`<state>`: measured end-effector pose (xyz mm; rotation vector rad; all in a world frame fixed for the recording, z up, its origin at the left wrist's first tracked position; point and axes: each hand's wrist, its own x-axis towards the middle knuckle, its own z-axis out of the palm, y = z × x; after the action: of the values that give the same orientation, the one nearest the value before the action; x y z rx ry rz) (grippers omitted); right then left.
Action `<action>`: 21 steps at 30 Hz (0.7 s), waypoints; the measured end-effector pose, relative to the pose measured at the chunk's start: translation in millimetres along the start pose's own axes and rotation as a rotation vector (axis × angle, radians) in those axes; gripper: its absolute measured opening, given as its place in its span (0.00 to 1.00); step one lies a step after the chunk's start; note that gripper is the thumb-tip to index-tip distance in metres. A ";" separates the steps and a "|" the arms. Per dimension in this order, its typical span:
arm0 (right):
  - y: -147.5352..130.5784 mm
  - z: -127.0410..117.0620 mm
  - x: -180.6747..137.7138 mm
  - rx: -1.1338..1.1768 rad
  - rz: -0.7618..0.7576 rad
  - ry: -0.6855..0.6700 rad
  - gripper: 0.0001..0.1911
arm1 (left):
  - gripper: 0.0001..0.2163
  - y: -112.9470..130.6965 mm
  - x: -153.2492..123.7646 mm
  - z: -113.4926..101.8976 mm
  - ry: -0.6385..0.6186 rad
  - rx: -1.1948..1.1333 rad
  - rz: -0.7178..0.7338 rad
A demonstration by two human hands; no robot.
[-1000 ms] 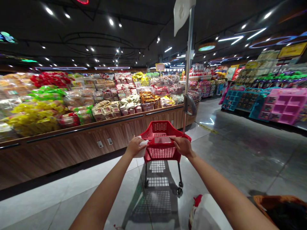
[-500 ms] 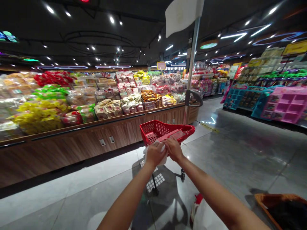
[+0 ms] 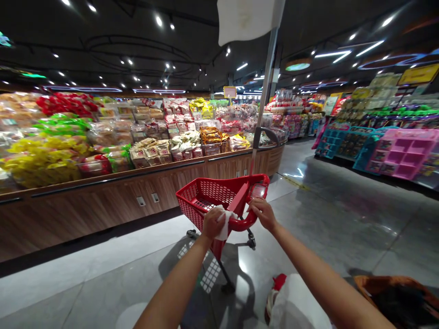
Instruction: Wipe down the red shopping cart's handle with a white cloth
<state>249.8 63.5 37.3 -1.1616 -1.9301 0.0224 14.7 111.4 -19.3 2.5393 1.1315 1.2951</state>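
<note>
A red plastic shopping cart (image 3: 189,211) stands in front of me, turned at an angle, its basket to the left and its loop handle (image 3: 244,224) towards me. My left hand (image 3: 212,223) is closed on a white cloth (image 3: 224,227), perhaps a wipe, and presses it to the cart's side rim near the handle. My right hand (image 3: 263,214) is closed on the right side of the handle, its fingertips partly hidden. A red flap (image 3: 238,200) stands between the basket and the handle.
A wooden display counter (image 3: 113,201) piled with packaged food runs along the left. Behind the cart rises a metal pole (image 3: 265,87) with a white sign. Pink shelving (image 3: 401,151) stands at right. An orange basket (image 3: 366,292) holding something dark sits at lower right.
The cart has swung round, its basket moving left and its handle turning towards me. My hands have moved apart: the left stays with the cloth, the right has shifted right along the handle.
</note>
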 end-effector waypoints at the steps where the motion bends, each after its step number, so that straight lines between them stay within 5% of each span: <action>1: -2.8 -3.1 6.7 -0.025 0.025 -0.071 0.23 | 0.11 -0.3 3.5 3.8 0.004 0.021 -0.028; 6: -39.1 13.5 23.8 -0.282 0.073 -0.304 0.15 | 0.12 20.8 18.8 22.6 0.018 0.215 -0.212; 11: -47.0 39.2 5.1 -0.607 0.077 -0.135 0.14 | 0.09 30.8 16.4 31.4 -0.020 0.147 -0.085; 15: -22.2 31.0 -16.0 -0.646 -0.118 -0.017 0.15 | 0.10 -0.1 -1.6 20.5 -0.037 0.162 -0.065; 21: 5.4 19.5 -26.3 -0.713 -0.061 0.166 0.18 | 0.12 -37.8 -29.1 4.4 -0.062 0.369 -0.176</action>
<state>245.7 54.9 5.5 -1.4903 -1.8672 -0.8268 -14.8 121.2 -55.7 2.6173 1.6721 1.0401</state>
